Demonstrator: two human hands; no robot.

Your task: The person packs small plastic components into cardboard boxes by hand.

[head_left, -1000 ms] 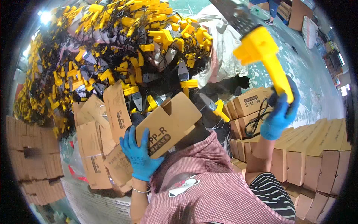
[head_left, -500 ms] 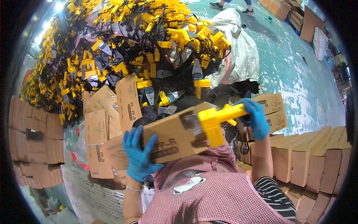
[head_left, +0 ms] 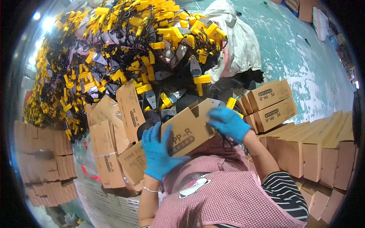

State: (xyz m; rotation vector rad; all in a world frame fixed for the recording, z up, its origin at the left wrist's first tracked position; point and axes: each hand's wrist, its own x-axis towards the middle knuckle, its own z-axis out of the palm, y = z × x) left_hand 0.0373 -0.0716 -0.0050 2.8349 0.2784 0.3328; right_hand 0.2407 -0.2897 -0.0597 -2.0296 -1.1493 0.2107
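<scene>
A long brown cardboard box (head_left: pixel 188 133) with dark print lies tilted across my front, its right end higher. My left hand (head_left: pixel 159 154), in a blue glove, grips its left end, thumb below and fingers spread over the side. At the other, open end, my blue-gloved right hand (head_left: pixel 230 123) is bent over the edge with its fingers together. No pipe welder shows in the right hand; what lies inside the box is hidden. Some black cord (head_left: pixel 227 141) shows under that hand. Just behind it is a small yellow part (head_left: pixel 231 102).
Yellow pipe welders (head_left: pixel 152 72) with grey plates and tangled black cords form a big heap ahead. Folded cartons (head_left: pixel 104 152) lean at left, near a white slatted crate (head_left: pixel 106 207). Closed boxes (head_left: pixel 273 112) and a long row of cartons (head_left: pixel 311 159) stand right. A white sack (head_left: pixel 237 41) lies behind.
The yellow pipe welder that my right hand held half out of the box is no longer visible. That hand has moved left and down onto the box's open end.
</scene>
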